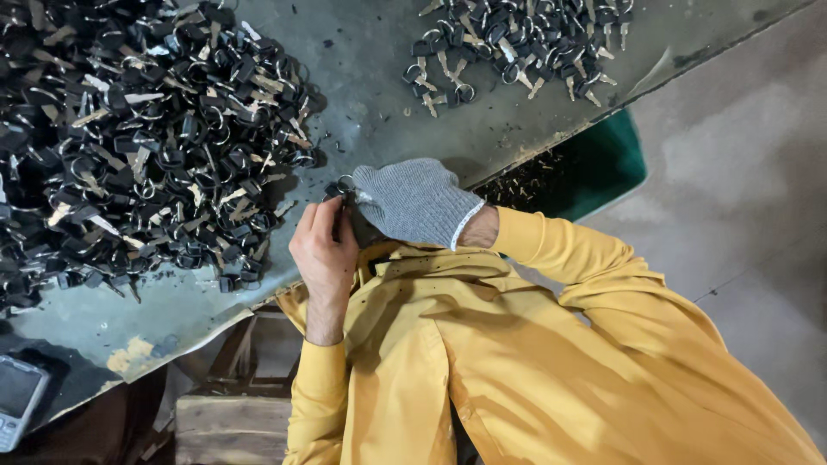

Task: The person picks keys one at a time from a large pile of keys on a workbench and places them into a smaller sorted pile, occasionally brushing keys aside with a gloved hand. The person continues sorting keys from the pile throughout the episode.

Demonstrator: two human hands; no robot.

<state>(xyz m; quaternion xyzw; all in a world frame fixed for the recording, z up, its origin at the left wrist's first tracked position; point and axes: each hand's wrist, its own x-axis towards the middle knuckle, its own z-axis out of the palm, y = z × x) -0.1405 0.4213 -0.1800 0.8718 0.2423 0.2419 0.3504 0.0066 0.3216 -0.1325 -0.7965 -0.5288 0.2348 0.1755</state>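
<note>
While a yellow shirt fills the foreground, the bare left hand and grey-gloved right hand meet at the table edge, both pinching one black-headed key on a ring. Beyond lies a large key pile, with a smaller pile farther away.

A small grey handset with a pale rectangular screen and a keypad below it lies at the bench's near-left corner, partly cut off by the picture's edge, its display too dim to read.
</note>
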